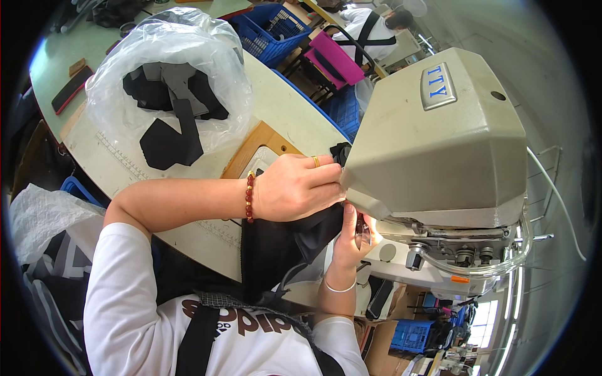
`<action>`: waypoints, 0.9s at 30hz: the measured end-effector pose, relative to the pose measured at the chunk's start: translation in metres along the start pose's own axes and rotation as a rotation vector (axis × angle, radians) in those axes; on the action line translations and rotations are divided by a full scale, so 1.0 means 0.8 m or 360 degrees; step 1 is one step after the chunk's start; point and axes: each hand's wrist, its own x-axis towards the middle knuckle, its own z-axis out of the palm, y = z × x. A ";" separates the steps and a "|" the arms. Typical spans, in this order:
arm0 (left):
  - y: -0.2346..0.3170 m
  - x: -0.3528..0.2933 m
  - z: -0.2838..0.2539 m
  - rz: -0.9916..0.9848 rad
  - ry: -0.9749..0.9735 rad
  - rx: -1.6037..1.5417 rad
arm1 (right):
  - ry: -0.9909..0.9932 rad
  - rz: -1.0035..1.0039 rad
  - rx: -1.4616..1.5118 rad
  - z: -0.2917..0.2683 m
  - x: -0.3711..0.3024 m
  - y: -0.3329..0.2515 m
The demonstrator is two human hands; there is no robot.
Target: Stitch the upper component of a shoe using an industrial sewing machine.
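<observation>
Black fabric (291,235) is spread from the table edge up to the head of a beige sewing machine (433,156). My left hand (298,188), with a beaded bracelet and a ring, lies over the fabric with its fingers curled together on it. Its fingertips disappear behind the machine's casing. Just below, at the lit area under the casing, my right hand (351,238) pinches the fabric's edge, thumb up. The machine partly covers its fingers, and the needle area is hidden.
A clear plastic bag (219,62) on the pale table (276,88) holds dark cut fabric pieces (172,147), some hanging over its rim. A wooden board (254,145) borders the machine bed. Blue crates (266,34) stand beyond, near a magenta chair back (335,59) and a seated person (367,31).
</observation>
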 end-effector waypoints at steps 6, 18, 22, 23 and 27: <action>-0.003 -0.007 0.014 -0.0006 0.0118 0.0022 | 0.0029 0.0105 -0.0063 -0.002 -0.007 0.011; 0.012 0.000 0.030 -0.0142 0.0267 -0.0351 | 0.0111 -0.0110 -0.0297 -0.024 0.015 0.050; 0.000 0.002 0.031 -0.0818 0.0215 -0.0651 | -0.0213 -0.0567 -0.0673 -0.047 0.014 -0.008; -0.004 0.004 0.030 -0.0973 0.0236 -0.0720 | -0.0300 -0.0522 -0.0762 -0.047 0.013 -0.026; -0.012 0.022 0.028 -0.1313 -0.0057 -0.1142 | -0.0578 -0.0401 -0.0725 -0.038 0.016 -0.076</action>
